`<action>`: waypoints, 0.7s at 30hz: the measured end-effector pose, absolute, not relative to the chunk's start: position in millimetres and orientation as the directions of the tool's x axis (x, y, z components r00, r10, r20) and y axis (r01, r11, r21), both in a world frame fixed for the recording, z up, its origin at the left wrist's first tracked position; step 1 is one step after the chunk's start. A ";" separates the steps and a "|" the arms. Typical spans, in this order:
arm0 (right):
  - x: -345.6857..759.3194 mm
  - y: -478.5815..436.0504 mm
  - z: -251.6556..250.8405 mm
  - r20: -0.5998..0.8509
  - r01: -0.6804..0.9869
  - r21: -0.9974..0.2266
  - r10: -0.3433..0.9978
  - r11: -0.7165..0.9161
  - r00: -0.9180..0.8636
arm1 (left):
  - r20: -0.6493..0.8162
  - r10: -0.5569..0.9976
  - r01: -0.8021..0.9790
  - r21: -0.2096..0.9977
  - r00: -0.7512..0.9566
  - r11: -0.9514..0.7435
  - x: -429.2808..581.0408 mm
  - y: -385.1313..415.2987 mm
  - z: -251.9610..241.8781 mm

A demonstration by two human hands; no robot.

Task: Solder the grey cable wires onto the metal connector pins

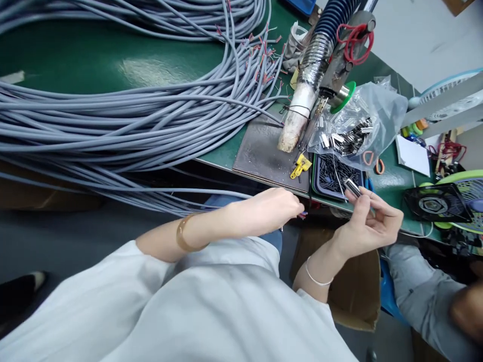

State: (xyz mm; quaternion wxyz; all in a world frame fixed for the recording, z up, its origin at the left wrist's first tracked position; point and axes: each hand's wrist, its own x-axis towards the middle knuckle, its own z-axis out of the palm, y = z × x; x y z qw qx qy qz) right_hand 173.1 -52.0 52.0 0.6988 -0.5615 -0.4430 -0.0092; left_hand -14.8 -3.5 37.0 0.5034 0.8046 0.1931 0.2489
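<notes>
My left hand (273, 211) is closed around the end of a grey cable (222, 192), just in front of the table edge. Short coloured wire ends (303, 214) poke out past its fingertips. Between thumb and fingers, my right hand (372, 221) pinches a small metal-shelled multi-pin connector (352, 188), its row of contacts facing up. Right behind that connector sits a dark tray (315, 176) of small black pieces. A gap separates the wire ends from the connector.
Bundled grey cables (124, 115) cover the green table's left side. A duct hose (302, 100) hangs above a dark board (260, 151) beside a yellow tool (301, 166). Also nearby are a bag of metal connectors (381, 110), a black fan (433, 203) and another person's sleeve (426, 286).
</notes>
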 end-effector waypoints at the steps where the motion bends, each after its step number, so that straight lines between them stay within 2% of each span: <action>1: 169.5 -51.7 50.8 0.663 0.571 -0.746 0.456 0.342 0.594 | 0.252 0.651 0.112 0.879 0.716 -0.463 -8.6 -9.9 36.7; 3: 162.4 -51.9 45.5 0.677 0.608 -0.725 0.496 0.323 0.544 | 0.284 0.827 0.146 0.906 0.486 -0.397 3.1 -19.5 28.9; 5: 156.2 -52.7 37.2 0.621 0.559 -0.763 0.608 0.325 0.495 | 0.154 0.943 0.020 0.986 0.294 -0.167 10.4 -21.9 15.9; 6: 153.6 -53.1 32.7 0.574 0.518 -0.794 0.671 0.318 0.469 | 0.047 0.962 -0.094 0.995 0.268 -0.022 11.8 -20.5 9.4; 8: 149.3 -53.3 24.4 0.483 0.443 -0.847 0.771 0.293 0.415 | -0.111 0.936 -0.285 0.935 0.333 0.212 10.4 -15.0 -0.2; 10: 146.1 -52.5 18.5 0.430 0.408 -0.872 0.822 0.271 0.373 | -0.158 0.905 -0.376 0.871 0.394 0.316 5.9 -9.4 -3.8; 13: 143.9 -51.0 14.8 0.407 0.395 -0.880 0.846 0.263 0.344 | -0.164 0.900 -0.401 0.853 0.403 0.335 0.7 -6.3 -1.2; 21: 144.8 -53.4 12.6 0.367 0.374 -0.893 0.886 0.250 0.283 | -0.095 0.906 -0.360 0.897 0.412 0.258 0.3 -11.7 1.2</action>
